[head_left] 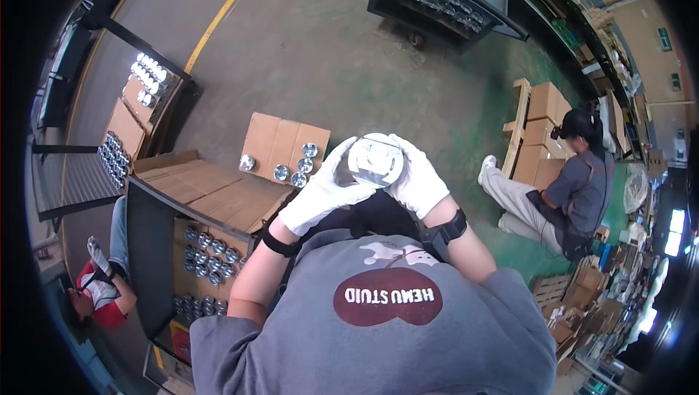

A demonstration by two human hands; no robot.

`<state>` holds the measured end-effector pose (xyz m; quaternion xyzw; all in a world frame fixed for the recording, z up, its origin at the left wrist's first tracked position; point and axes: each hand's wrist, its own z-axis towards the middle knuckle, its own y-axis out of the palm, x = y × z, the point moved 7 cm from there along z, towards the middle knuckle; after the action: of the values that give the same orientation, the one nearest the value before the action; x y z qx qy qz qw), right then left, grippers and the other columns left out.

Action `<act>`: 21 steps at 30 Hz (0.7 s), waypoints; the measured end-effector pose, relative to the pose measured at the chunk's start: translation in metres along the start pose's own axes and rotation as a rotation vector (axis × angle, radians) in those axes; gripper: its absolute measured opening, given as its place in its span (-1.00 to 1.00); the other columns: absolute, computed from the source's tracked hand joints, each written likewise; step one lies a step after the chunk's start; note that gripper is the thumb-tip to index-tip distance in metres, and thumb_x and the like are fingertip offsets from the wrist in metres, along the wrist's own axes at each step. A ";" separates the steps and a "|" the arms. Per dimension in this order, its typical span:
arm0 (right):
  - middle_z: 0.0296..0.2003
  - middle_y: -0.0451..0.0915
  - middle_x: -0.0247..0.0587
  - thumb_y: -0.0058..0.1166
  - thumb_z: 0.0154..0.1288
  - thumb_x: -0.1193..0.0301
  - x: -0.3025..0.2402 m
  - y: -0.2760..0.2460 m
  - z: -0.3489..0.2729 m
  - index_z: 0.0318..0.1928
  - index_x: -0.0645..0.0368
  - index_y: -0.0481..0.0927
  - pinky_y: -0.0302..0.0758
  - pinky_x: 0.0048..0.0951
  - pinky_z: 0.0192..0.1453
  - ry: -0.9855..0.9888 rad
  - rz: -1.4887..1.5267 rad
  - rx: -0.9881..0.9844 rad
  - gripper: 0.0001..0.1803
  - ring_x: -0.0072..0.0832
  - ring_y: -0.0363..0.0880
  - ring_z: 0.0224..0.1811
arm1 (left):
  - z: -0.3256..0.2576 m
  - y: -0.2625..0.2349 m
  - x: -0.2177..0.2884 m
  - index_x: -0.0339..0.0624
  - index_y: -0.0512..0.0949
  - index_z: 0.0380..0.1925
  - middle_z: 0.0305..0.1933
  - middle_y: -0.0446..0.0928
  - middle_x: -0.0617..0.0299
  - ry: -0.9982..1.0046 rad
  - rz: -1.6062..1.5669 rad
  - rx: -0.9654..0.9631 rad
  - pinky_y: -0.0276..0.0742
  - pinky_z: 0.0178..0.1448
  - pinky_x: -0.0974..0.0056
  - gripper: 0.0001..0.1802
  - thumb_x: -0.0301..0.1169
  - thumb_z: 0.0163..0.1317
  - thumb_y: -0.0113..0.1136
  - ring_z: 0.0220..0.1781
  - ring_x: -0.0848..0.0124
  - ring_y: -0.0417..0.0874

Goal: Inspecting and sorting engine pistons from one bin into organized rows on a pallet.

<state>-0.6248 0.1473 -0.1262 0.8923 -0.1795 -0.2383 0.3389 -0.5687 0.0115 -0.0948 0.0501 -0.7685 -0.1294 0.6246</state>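
As we look down in the head view, we see one shiny silver, round metal part (376,159) held up in front of the grey cloth shirt (393,257). The left hand in a white glove (329,190) and the right hand in a white glove (421,182) both grasp it, curled around its two sides.

We think it is hard and stiff, and a bit heavy for its size. Its smooth skin may be slippery in gloves, and it could get scratched or dented if it dropped. The best place to hold it looks to be the round sides, with one hand on each side, leaving the shiny face alone.

Now we count. There is one part in the hands. On the flat brown cardboard sheet (271,140) near the left hand we see five small silver metal rounds (309,149). The black-walled metal bin (148,249) at the left and the dark metal cart (397,13) at the top hold many more, too many for us to count surely. We see two other people: one in grey (582,187), one in red and white (109,311).
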 end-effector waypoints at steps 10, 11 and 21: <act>-0.09 0.64 -0.18 -0.01 0.46 0.24 -0.101 0.063 0.127 -0.01 0.18 0.55 0.57 -0.21 0.12 0.248 -0.225 -0.073 -0.71 -0.32 0.62 -0.02 | 0.121 -0.035 0.042 -0.12 0.23 0.37 0.32 0.36 0.23 0.011 -0.178 0.325 0.33 0.40 0.19 -0.13 -0.35 0.09 0.48 0.37 0.36 0.36; -0.09 0.64 -0.17 -0.02 0.46 0.24 -0.105 0.081 0.136 0.00 0.18 0.55 0.57 -0.21 0.13 0.251 -0.278 -0.101 -0.70 -0.32 0.62 -0.02 | 0.128 -0.047 0.043 -0.12 0.22 0.38 0.33 0.35 0.23 0.013 -0.166 0.362 0.33 0.40 0.19 -0.11 -0.35 0.08 0.49 0.38 0.36 0.36; -0.22 0.66 -0.23 0.06 0.39 0.23 -0.119 0.196 0.314 -0.10 0.13 0.57 0.63 -0.28 -0.01 0.425 -0.584 -0.059 -0.75 -0.36 0.66 -0.15 | 0.203 -0.181 0.080 -0.10 0.13 0.34 0.32 0.32 0.08 0.097 0.092 0.801 0.36 0.38 0.13 0.00 -0.20 -0.02 0.56 0.38 0.26 0.36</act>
<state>-0.9251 -0.0965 -0.1613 0.9253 0.1644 -0.1396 0.3118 -0.7989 -0.1537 -0.1037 0.2612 -0.7291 0.2107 0.5965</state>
